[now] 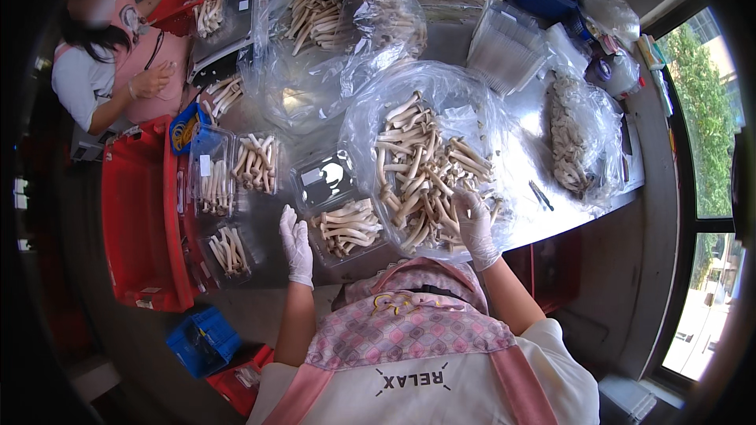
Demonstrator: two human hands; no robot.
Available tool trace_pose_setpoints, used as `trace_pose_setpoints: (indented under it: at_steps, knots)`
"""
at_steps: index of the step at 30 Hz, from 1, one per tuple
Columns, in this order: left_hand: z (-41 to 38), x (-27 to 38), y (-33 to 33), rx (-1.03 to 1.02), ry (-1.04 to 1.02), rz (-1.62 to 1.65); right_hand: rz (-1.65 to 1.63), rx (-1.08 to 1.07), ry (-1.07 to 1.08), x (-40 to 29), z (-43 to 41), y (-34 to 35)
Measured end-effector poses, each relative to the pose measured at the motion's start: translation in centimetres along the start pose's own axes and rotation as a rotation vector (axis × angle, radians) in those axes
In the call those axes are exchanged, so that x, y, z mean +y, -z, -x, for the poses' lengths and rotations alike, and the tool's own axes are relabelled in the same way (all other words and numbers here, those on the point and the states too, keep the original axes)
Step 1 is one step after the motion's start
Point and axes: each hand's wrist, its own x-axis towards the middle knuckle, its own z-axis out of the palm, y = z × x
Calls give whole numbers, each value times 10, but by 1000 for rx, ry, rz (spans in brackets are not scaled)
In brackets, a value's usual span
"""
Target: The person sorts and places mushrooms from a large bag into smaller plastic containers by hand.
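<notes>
My left hand [296, 245], in a white glove, is empty with its fingers raised, just left of a clear plastic clamshell tray of long-stemmed mushrooms [348, 228]. That tray's clear lid [323, 180] stands open behind it. My right hand [473, 225], gloved too, rests at the near right edge of a loose pile of mushrooms [416, 171] on a spread clear plastic bag [361, 112]. Its fingertips are bent against the mushrooms; whether they grip one cannot be told. Filled trays [256, 163] and a smaller bunch of mushrooms [229, 251] are at the left.
Red crate [142, 212] and blue basket [190, 124] with rubber bands stand left; a co-worker [127, 53] is beyond. Stacked clear trays [509, 44], bagged mushrooms [570, 136] and a dark cutter-like tool [541, 195] lie right. Another open bag of mushrooms [316, 15] is at the back.
</notes>
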Motion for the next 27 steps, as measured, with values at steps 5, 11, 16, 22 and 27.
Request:
trace_pose_setpoints:
  at_steps: [5, 11, 16, 22, 27]
  knots:
    - [-7, 28, -12, -45, -157, -297, 272, 198, 81, 25, 0, 57]
    - [-11, 56, -31, -147, -409, -563, 220, 397, 105, 61, 2, 105]
    - [-13, 39, -18, 10, -311, -614, 172, 344, 23, 40, 12, 92]
    - [-23, -12, 7, 122, 309, -83, 119, -76, 55, 4, 32, 32]
    - [-35, -40, 16, -10, 635, 427, 80, -288, 216, -46, 36, 14]
